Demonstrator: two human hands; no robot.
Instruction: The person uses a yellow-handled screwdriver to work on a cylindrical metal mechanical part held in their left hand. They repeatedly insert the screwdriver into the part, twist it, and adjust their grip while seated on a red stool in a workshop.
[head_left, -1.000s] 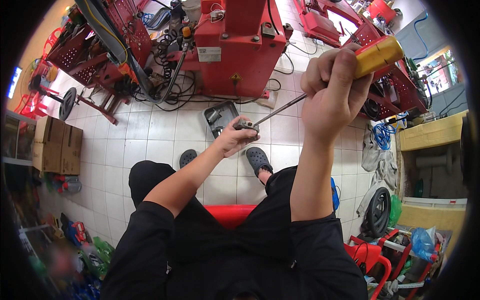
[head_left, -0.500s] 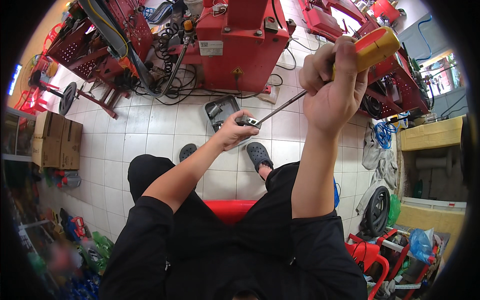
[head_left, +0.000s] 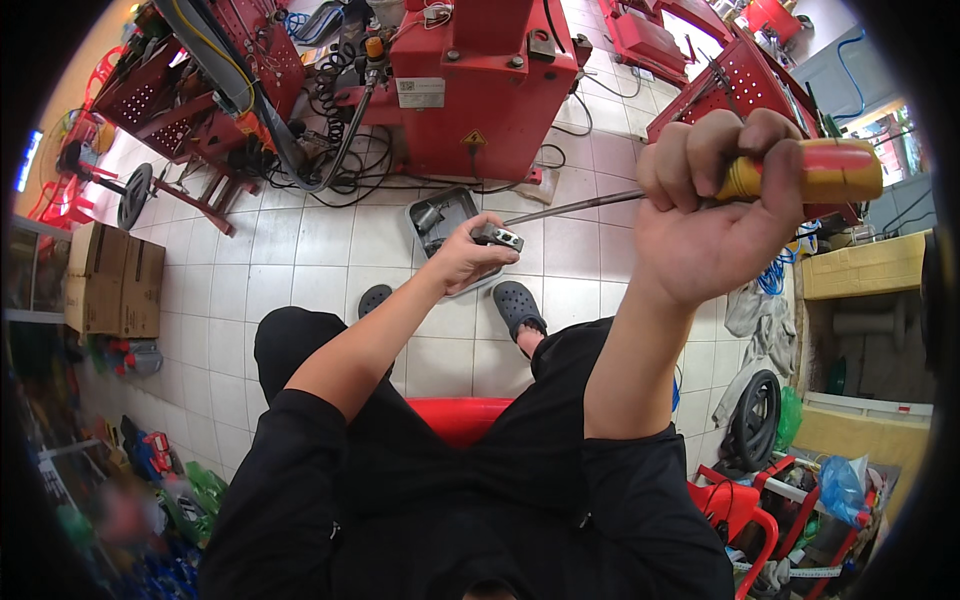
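Note:
A small dark metal part [head_left: 497,236] with holes in its pale end face is pinched in my left hand [head_left: 467,258], above the floor between my knees. My right hand [head_left: 715,215], raised on the right, is wrapped around the yellow and red handle of a screwdriver [head_left: 845,170]. Its long thin shaft points left, and the tip comes close to the metal part; whether they touch I cannot tell. Beneath my left hand, a grey tray [head_left: 463,207] on the floor holds a metal cylinder [head_left: 428,221] and other parts, some of them hidden by the hand.
A large red machine [head_left: 480,110] stands ahead, with black cables and hoses at its base. Cardboard boxes [head_left: 112,280] sit at the left. Tyres [head_left: 752,420], cloths and a red chair [head_left: 735,515] are at the right. I sit on a red stool [head_left: 455,420].
My right hand has moved right and down with the screwdriver, whose shaft now lies flatter. The metal part has turned slightly in my left hand, which stays in place.

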